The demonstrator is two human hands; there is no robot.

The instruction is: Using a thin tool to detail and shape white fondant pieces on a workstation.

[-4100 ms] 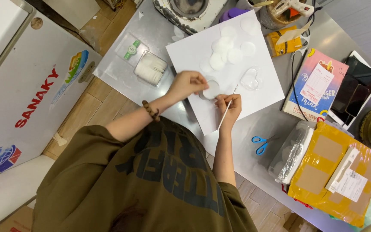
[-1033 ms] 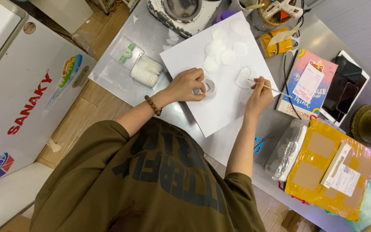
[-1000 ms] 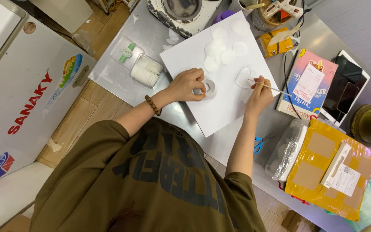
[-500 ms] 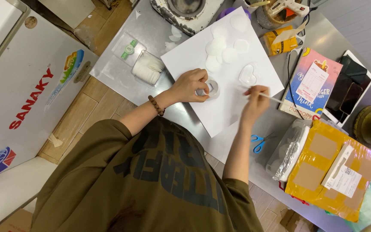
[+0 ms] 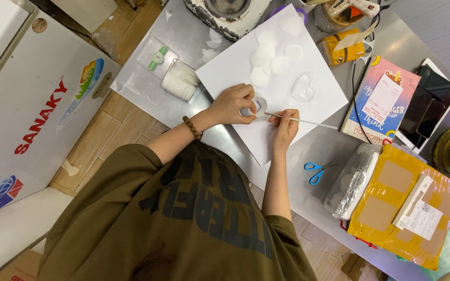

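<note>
My left hand (image 5: 234, 104) rests on a large white sheet (image 5: 308, 112) and pinches a small round clear piece (image 5: 259, 105). My right hand (image 5: 285, 127) holds a thin white stick (image 5: 308, 122) whose tip points at that round piece. A clear heart-shaped mould (image 5: 303, 88) lies on the sheet to the right. Several white round discs (image 5: 270, 57) sit at the sheet's far end. A beaded bracelet (image 5: 193, 127) circles my left wrist.
A clear tub of white stuff (image 5: 179, 81) stands left of the sheet. Blue-handled scissors (image 5: 314, 172) lie near the table's front edge. A colourful booklet (image 5: 381, 99), a tablet (image 5: 429, 106), a yellow padded parcel (image 5: 407, 205) and a clear bag (image 5: 352, 179) crowd the right. A white chest freezer (image 5: 32, 104) stands at left.
My right hand has drawn back from near the heart mould toward my left hand, bringing the stick's tip to the round piece. My left hand has stayed put.
</note>
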